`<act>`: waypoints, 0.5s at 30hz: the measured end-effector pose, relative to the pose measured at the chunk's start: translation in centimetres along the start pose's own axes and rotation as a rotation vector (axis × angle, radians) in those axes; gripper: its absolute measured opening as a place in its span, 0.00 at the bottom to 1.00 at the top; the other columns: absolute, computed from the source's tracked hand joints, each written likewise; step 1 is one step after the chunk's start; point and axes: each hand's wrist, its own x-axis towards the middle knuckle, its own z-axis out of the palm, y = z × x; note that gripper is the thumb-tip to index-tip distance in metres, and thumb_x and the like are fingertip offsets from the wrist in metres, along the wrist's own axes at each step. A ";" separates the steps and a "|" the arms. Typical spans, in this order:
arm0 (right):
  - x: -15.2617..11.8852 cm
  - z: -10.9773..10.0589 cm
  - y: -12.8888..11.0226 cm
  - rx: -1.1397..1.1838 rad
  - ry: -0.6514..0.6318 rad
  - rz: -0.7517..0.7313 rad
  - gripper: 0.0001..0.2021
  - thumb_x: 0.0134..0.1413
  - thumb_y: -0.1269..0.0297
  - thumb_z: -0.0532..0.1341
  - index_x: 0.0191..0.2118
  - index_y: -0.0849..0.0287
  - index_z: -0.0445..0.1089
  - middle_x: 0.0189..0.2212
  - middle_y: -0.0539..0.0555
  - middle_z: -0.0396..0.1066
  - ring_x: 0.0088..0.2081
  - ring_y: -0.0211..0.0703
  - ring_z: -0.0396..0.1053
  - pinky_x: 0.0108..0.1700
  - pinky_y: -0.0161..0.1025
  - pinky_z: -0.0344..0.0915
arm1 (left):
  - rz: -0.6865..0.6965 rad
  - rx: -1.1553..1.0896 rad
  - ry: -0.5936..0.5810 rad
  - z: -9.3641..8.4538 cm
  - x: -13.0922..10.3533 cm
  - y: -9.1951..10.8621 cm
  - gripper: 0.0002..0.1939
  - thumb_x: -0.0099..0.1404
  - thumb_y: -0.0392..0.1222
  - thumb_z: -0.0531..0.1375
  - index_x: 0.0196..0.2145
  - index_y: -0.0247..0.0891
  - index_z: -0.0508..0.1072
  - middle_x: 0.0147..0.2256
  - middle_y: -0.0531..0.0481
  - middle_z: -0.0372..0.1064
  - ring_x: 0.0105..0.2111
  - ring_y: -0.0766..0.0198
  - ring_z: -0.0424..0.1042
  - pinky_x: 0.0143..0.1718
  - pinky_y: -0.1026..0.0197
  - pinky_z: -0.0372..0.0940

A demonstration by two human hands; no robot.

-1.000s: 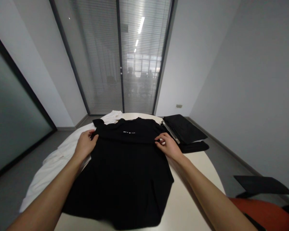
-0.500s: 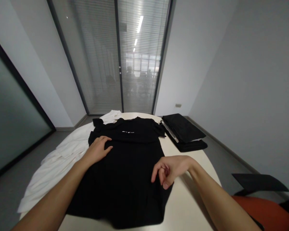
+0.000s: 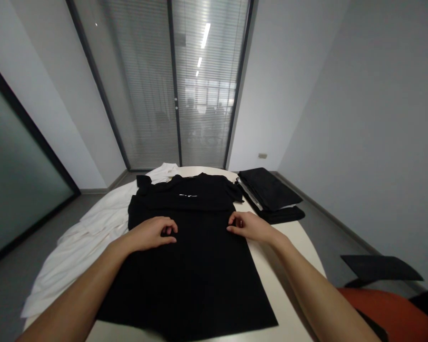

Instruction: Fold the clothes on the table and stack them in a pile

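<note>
A black T-shirt [image 3: 192,275] with small white print on its chest lies spread out, its collar at the far end and its hem towards me. Over its left half is my left hand [image 3: 153,233], fingers curled and thumb apart, with nothing visible in its grasp. My right hand [image 3: 248,226] is at the shirt's right edge, its fingers bent and a gap left between them and the thumb. Whether either hand touches the cloth is hard to tell. A crosswise fold runs below the print. The shirt's near right corner lies flat.
White garments [image 3: 82,242] lie along the left side of the pale round table [image 3: 292,266]. A stack of folded dark clothes [image 3: 269,192] sits at the back right. An orange chair [image 3: 388,311] stands at the lower right. Glass panels with blinds [image 3: 142,95] rise behind.
The shirt's near right corner has spread outward and flattened. My right hand has moved farther from me along the right edge, while my left hand has shifted nearer and slightly right.
</note>
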 end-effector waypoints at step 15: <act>-0.5 -1.1 1.2 -0.056 -0.084 0.121 0.13 0.50 0.56 0.67 0.37 0.60 0.73 0.27 0.50 0.72 0.27 0.37 0.66 0.29 0.33 0.58 | 0.032 -0.144 -0.305 0.4 -0.8 4.4 0.06 0.56 0.43 0.66 0.32 0.41 0.81 0.31 0.53 0.72 0.31 0.64 0.70 0.31 0.65 0.60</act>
